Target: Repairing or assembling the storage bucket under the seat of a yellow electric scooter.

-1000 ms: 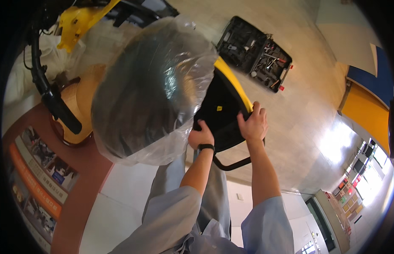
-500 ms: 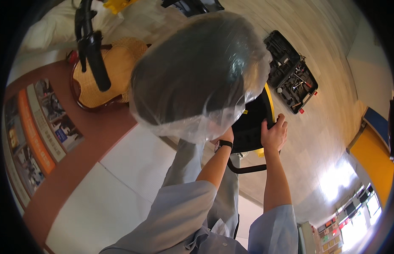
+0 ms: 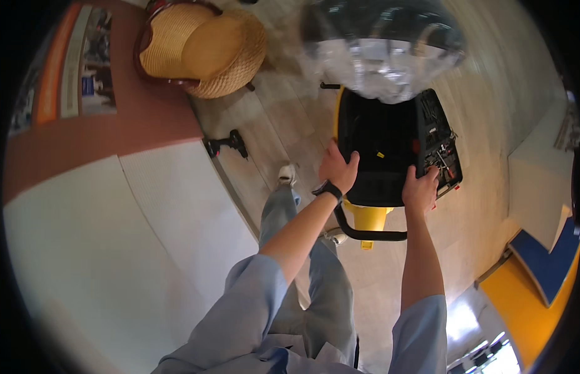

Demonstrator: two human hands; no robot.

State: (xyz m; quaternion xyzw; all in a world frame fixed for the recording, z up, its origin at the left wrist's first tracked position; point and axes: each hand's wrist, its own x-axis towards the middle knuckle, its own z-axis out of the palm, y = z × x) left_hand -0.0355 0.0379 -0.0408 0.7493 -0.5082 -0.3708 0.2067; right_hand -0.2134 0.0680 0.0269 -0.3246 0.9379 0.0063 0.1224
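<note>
My left hand (image 3: 340, 165) is closed on the left rim of a yellow-edged black tub (image 3: 380, 181), near the front. My right hand (image 3: 421, 187) grips its opposite rim. A black tube handle (image 3: 374, 235) loops round the near end, above a yellow lower part (image 3: 368, 218). Beyond the tub is a dark rounded piece (image 3: 377, 25) in clear, crinkled plastic, slightly blurred; how it joins the tub is unclear. An open black tool case (image 3: 446, 171) lies on the floor just right of the tub, partly hidden by it.
A wicker chair (image 3: 212, 47) stands at the upper left. A cordless drill (image 3: 228, 144) lies on the floor beside a white wall (image 3: 128, 237) with a printed panel (image 3: 62, 62). My feet (image 3: 287, 174) are below. Blue and yellow boards (image 3: 514, 290) are at the lower right.
The wrapped piece has moved up and right, uncovering the tub's inside and my left hand, which has moved to the tub's left rim. The view has shifted, bringing chair and drill into sight.
</note>
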